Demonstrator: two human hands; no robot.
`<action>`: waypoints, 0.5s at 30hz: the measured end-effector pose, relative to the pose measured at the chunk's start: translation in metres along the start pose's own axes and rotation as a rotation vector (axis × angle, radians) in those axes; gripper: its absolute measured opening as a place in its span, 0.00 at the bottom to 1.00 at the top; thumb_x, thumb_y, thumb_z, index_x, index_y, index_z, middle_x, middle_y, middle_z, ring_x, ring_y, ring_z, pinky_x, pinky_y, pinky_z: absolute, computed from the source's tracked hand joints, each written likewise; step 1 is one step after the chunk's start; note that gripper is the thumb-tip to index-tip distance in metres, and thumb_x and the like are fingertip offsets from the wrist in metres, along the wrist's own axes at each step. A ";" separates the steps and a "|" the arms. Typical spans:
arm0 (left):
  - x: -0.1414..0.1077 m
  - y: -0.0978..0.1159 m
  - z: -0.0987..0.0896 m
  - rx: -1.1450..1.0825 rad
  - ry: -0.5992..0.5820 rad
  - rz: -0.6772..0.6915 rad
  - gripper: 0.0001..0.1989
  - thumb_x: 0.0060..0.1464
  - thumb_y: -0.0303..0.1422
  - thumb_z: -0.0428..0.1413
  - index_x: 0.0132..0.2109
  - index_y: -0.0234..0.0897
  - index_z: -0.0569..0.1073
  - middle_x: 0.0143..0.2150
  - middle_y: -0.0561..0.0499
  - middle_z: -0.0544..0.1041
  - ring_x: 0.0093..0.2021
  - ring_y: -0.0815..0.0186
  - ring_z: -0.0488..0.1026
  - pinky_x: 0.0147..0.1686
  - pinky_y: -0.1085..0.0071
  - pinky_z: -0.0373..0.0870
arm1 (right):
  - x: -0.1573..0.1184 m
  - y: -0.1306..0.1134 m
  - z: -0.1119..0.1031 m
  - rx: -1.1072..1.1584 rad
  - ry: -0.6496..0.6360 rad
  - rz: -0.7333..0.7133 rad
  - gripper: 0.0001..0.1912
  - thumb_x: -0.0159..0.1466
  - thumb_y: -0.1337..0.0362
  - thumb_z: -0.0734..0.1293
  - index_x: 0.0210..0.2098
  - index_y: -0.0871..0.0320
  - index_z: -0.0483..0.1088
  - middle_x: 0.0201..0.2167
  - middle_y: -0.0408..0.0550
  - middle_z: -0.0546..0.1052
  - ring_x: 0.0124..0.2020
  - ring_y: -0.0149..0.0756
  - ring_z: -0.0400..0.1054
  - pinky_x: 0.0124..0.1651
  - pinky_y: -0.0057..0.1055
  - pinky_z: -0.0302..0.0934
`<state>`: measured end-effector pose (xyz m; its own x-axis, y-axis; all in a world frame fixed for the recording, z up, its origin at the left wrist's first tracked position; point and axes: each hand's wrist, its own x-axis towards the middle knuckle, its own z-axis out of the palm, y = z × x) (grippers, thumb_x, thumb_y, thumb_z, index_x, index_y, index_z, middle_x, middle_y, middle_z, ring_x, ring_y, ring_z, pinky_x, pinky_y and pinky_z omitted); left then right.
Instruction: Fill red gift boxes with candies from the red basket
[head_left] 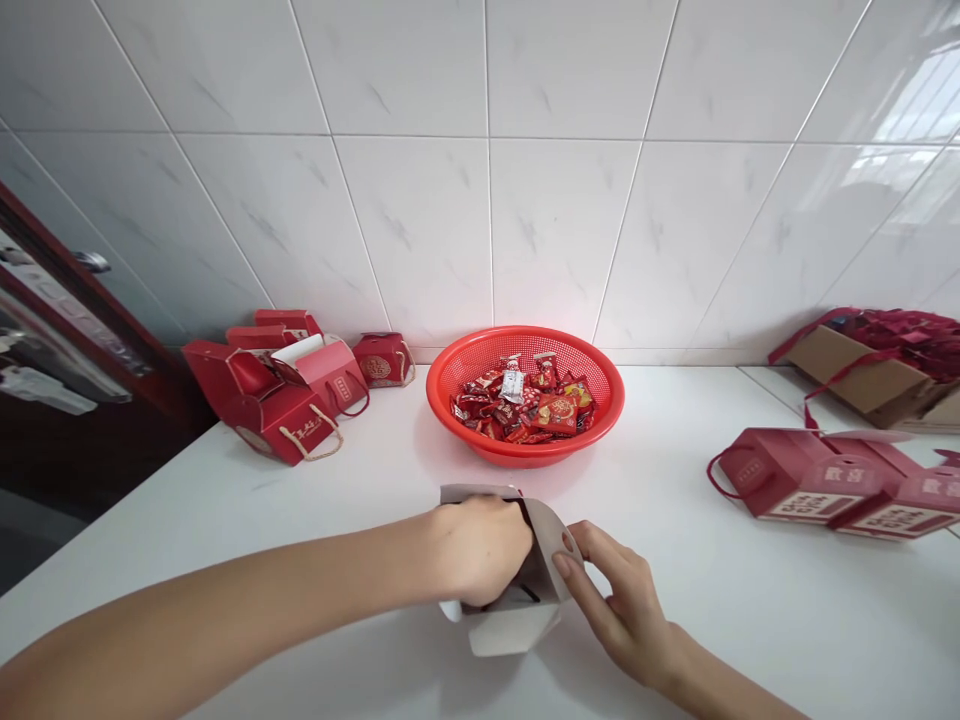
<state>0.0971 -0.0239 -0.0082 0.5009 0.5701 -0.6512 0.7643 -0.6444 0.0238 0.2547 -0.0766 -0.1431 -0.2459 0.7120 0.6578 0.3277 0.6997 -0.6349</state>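
The grip of the right hand (pixel 622 600) was found closed on an upright flap of an open box (pixel 517 635), the thumb on the near face of the flap. The left hand (pixel 487 548) was inserted into the same box from above, just left of that grip; its fingers were hidden by the hand and the walls, and whether they were clenched, released or grasping anything could not be told. The box stood directly between the two hands on a white table (pixel 675 440), mouth upward, pale inner faces showing, with one flap folded outward on the near side. Beyond the grip and slightly to its left stood a red basket (pixel 525 457) with perforated walls, apart from the box, containing a heap of wrapped sweets (pixel 525 405), mostly red, with one silvery-white wrapper on top. Well to the left of the grip and farther back, a cluster of red boxes (pixel 330 365) was noted, some with raised lids and some with cord handles. To the right of the grip stood two red cartons (pixel 810 475), side by side; behind these lay a cardboard box (pixel 847 375) filled with dark red material. A tiled wall (pixel 562 220) rose behind the basket.
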 end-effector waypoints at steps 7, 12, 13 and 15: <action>0.012 -0.013 0.024 0.035 0.208 0.137 0.11 0.58 0.19 0.54 0.42 0.32 0.81 0.45 0.41 0.82 0.42 0.54 0.80 0.33 0.67 0.68 | 0.000 0.001 -0.002 0.011 -0.001 0.024 0.12 0.72 0.74 0.59 0.36 0.52 0.55 0.28 0.38 0.62 0.27 0.28 0.56 0.29 0.25 0.54; 0.009 -0.017 0.022 0.160 0.126 0.282 0.10 0.55 0.18 0.56 0.36 0.33 0.81 0.43 0.42 0.83 0.41 0.54 0.79 0.29 0.66 0.64 | 0.002 0.002 -0.001 0.009 0.023 0.032 0.13 0.72 0.74 0.59 0.35 0.53 0.55 0.27 0.38 0.61 0.26 0.27 0.55 0.28 0.25 0.53; 0.009 -0.017 0.021 0.164 0.088 0.291 0.10 0.54 0.18 0.56 0.35 0.33 0.81 0.41 0.42 0.83 0.40 0.55 0.79 0.27 0.67 0.62 | 0.002 0.001 -0.001 0.010 0.023 0.035 0.12 0.72 0.74 0.59 0.35 0.53 0.55 0.27 0.38 0.61 0.26 0.27 0.55 0.28 0.25 0.53; 0.007 -0.019 0.018 0.100 0.024 0.296 0.11 0.52 0.17 0.56 0.34 0.35 0.80 0.38 0.45 0.82 0.35 0.59 0.77 0.23 0.67 0.60 | 0.002 0.001 0.000 0.011 0.019 0.036 0.12 0.72 0.74 0.59 0.35 0.53 0.56 0.28 0.38 0.62 0.26 0.27 0.56 0.28 0.25 0.53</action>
<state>0.0792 -0.0168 -0.0270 0.7063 0.3613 -0.6088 0.5403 -0.8307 0.1339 0.2549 -0.0751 -0.1422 -0.2166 0.7353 0.6422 0.3256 0.6746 -0.6626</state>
